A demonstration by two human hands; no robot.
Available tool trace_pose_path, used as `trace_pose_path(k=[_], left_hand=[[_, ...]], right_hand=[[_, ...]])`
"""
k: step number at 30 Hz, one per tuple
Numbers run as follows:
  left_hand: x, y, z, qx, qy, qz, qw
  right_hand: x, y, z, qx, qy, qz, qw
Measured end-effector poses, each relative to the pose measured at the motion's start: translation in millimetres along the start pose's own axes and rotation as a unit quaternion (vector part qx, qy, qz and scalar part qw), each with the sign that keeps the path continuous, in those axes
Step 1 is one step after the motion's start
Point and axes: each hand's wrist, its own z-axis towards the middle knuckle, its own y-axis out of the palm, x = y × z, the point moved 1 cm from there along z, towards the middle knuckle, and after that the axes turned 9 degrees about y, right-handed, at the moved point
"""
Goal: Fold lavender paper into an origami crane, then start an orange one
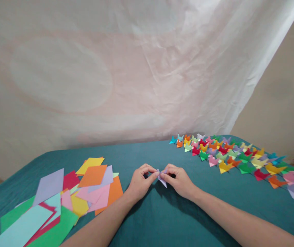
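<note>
A small folded piece of lavender paper (162, 180) is held a little above the table, in the middle. My left hand (143, 180) pinches its left side between thumb and forefinger. From the other side, my right hand (178, 179) grips it the same way, fingers curled. The fingertips of both hands almost meet and cover the upper part of the paper. Its lower end is a pointed flap hanging below the fingers.
On the left lies a loose pile of coloured paper sheets (92, 176). Rows of small folded paper birds (245, 168) stand along the right side. A dark green cloth (147, 226) covers the table, and a pale sheet (126, 75) hangs behind it.
</note>
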Motion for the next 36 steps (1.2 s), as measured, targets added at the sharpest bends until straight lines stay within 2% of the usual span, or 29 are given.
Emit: trace_pose_path(k=[14,36], left_hand=[[1.4,0.5,-0.7,-0.021,-0.012,0.013,1.0],[10.0,-0.4,-0.8,-0.045,0.034,0.05,0.997]], right_hand=[[-2.3,0.1,-0.5,0.001,-0.01,-0.016,1.0],[-5.1,-0.7,-3.2,0.025,-0.03,-0.005,0.999]])
